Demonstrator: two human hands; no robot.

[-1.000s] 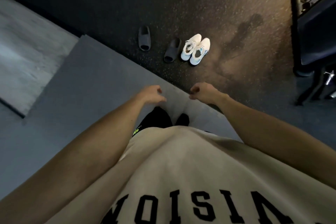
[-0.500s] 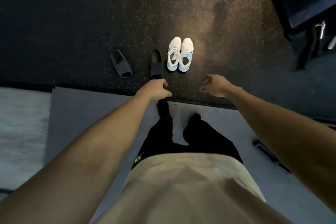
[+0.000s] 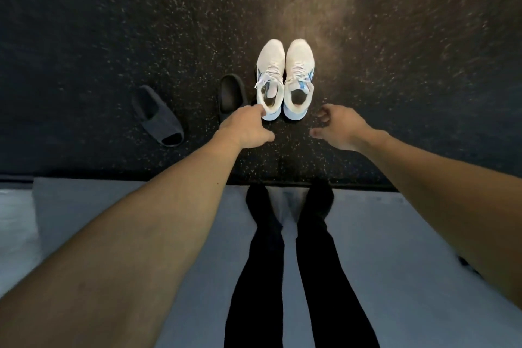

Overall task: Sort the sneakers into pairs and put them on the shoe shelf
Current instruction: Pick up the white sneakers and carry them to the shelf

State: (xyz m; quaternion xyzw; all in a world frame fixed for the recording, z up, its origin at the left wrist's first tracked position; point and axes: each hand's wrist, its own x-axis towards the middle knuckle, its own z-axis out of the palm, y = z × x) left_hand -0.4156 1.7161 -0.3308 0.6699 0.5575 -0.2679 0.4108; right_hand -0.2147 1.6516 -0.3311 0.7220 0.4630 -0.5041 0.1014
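Note:
Two white sneakers with blue trim stand side by side on the dark speckled floor, toes pointing away from me: the left sneaker (image 3: 270, 76) and the right sneaker (image 3: 298, 76). My left hand (image 3: 245, 127) reaches toward the heel of the left sneaker, fingertips at or just short of it; contact is unclear. My right hand (image 3: 337, 126) hovers with curled, parted fingers just right of the right sneaker's heel, holding nothing. No shoe shelf is in view.
Two dark slides lie left of the sneakers: one (image 3: 232, 94) right beside the left sneaker, partly behind my left hand, the other (image 3: 158, 116) farther left and angled. My black-clad legs stand on a grey mat (image 3: 395, 234) whose edge meets the dark floor.
The view has swung and come closer to the shoes. Both hands have stretched forward from in front of my body to the sneakers' heels, and their fingers have loosened.

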